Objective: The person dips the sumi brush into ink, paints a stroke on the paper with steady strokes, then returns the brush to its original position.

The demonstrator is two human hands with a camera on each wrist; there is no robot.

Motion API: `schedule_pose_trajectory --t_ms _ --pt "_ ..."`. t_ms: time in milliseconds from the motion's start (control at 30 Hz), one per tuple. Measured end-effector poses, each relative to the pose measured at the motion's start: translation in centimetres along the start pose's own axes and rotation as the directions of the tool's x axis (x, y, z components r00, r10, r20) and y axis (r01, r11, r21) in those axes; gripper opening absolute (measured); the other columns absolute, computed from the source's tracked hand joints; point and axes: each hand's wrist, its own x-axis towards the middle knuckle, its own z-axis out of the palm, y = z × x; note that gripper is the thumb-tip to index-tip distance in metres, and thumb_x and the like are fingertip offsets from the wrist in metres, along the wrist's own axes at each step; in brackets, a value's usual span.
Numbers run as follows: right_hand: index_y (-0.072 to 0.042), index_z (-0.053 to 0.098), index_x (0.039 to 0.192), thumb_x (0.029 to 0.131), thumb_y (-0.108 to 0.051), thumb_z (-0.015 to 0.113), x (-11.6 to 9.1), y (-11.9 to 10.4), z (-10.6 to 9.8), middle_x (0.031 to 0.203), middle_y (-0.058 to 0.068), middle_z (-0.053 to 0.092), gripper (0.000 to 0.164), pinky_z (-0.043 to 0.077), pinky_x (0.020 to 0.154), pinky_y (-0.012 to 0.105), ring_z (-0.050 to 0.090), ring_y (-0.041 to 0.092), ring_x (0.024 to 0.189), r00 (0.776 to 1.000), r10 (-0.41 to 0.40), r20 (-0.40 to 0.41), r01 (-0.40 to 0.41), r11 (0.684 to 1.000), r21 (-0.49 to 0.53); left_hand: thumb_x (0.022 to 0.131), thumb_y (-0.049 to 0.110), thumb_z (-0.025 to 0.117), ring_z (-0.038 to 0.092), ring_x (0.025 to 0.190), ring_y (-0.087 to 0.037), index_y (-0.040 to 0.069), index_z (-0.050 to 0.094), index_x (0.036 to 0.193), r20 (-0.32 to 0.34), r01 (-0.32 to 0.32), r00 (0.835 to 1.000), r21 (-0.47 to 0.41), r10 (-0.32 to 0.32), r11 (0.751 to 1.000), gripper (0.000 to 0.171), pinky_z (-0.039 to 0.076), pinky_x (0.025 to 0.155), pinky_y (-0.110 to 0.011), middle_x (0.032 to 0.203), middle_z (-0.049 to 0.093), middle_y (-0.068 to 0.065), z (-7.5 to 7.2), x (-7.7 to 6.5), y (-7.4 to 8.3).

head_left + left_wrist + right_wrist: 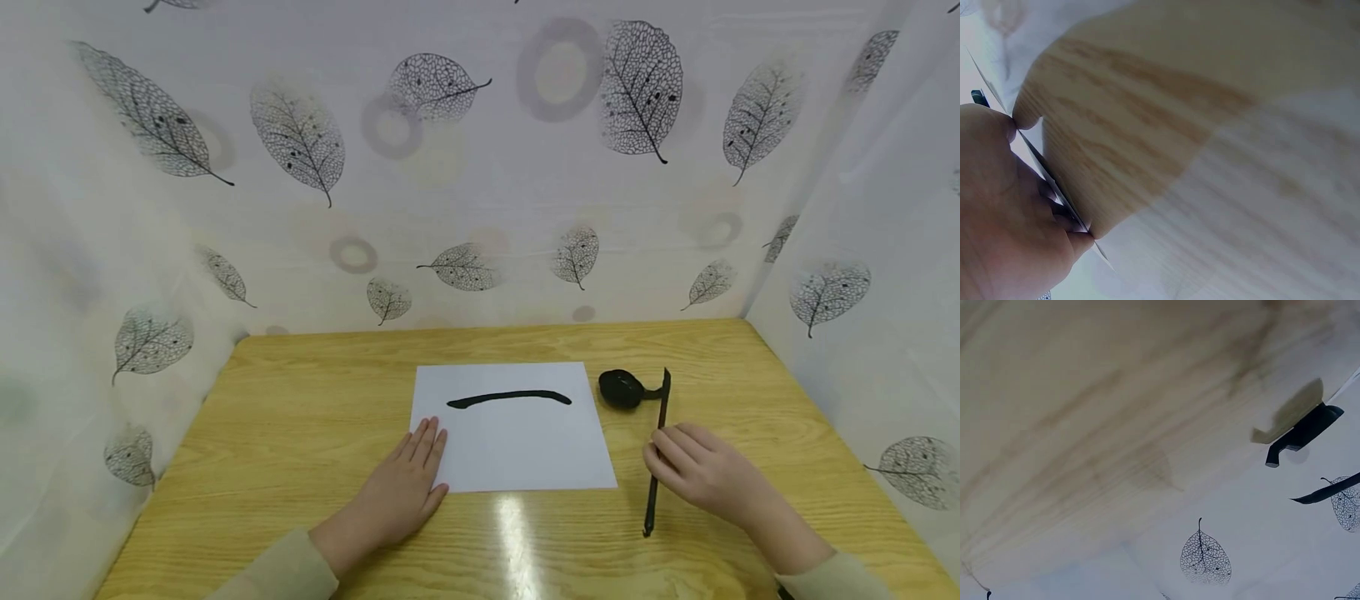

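My left hand (405, 487) lies flat with its fingers on the left edge of a white sheet of paper (517, 454), which bears one thick black brush stroke (510, 397). From the side, the left wrist view shows the hand (1016, 206) along the sheet's edge. Right of the sheet, my right hand (701, 467) pinches a dark writing brush (651, 504) around its middle, the pointed tip facing away from me. That tip overlaps the short handle of a small black ink dish (621, 390). In the right wrist view, the brush tip (1319, 495) shows beside the dish (1310, 430), the hand being out of frame.
A light wooden table (300, 417) carries everything. White cloth walls (487, 192) printed with dark leaves stand behind it and on both sides. The ink dish sits near the sheet's upper right corner.
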Motion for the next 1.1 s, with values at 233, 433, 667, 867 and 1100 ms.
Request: schedule_pose_trajectory --t_ms 233,433,667,867,1100 --pt "-0.006 0.069 0.099 0.111 0.01 0.031 -1.8 0.1 0.7 0.095 0.01 0.072 0.042 0.061 0.074 0.034 0.067 0.022 0.081 0.991 -0.072 0.117 0.073 0.997 -0.003 0.112 0.039 0.048 0.026 0.162 -0.041 -0.007 0.031 0.163 -0.001 0.0 1.0 0.023 0.0 1.0 0.071 0.032 0.131 -0.053 0.173 0.025 -0.028 0.5 0.2 -0.2" --pt "-0.01 0.069 0.101 0.114 0.006 0.025 -2.6 0.2 1.5 0.099 0.008 0.072 0.048 0.06 0.077 0.034 0.068 0.02 0.085 0.977 -0.121 0.175 0.122 0.993 0.005 0.112 0.041 0.047 0.025 0.162 -0.041 -0.006 0.031 0.164 0.003 0.004 1.0 0.03 -0.004 1.0 0.072 0.032 0.131 -0.053 0.174 0.024 -0.027 0.8 0.4 -0.4" --pt "-0.013 0.071 0.099 0.114 0.007 0.019 -2.5 0.4 2.2 0.099 0.006 0.074 0.058 0.061 0.08 0.032 0.07 0.019 0.088 0.965 -0.171 0.201 0.175 0.985 -0.004 0.112 0.04 0.048 0.026 0.162 -0.041 -0.006 0.031 0.163 0.006 0.004 1.0 0.024 -0.005 1.0 0.072 0.032 0.131 -0.053 0.173 0.025 -0.027 0.7 0.3 -0.3" --pt "-0.014 0.072 0.098 0.114 0.007 0.017 -2.4 0.5 2.7 0.098 0.005 0.072 0.061 0.06 0.079 0.031 0.068 0.019 0.088 0.956 -0.191 0.223 0.196 0.981 0.002 0.111 0.039 0.049 0.026 0.162 -0.042 -0.007 0.032 0.163 0.004 0.006 1.0 0.007 -0.006 1.0 0.071 0.032 0.131 -0.053 0.173 0.025 -0.028 0.5 0.2 -0.3" --pt "-0.014 0.071 0.097 0.113 0.006 0.013 -2.7 0.4 3.1 0.097 0.004 0.072 0.063 0.059 0.08 0.032 0.068 0.019 0.089 0.943 -0.203 0.265 0.208 0.978 0.007 0.111 0.038 0.048 0.025 0.162 -0.041 -0.007 0.031 0.163 0.005 0.006 1.0 -0.009 -0.006 1.0 0.071 0.031 0.131 -0.054 0.173 0.024 -0.028 0.5 0.2 -0.3"
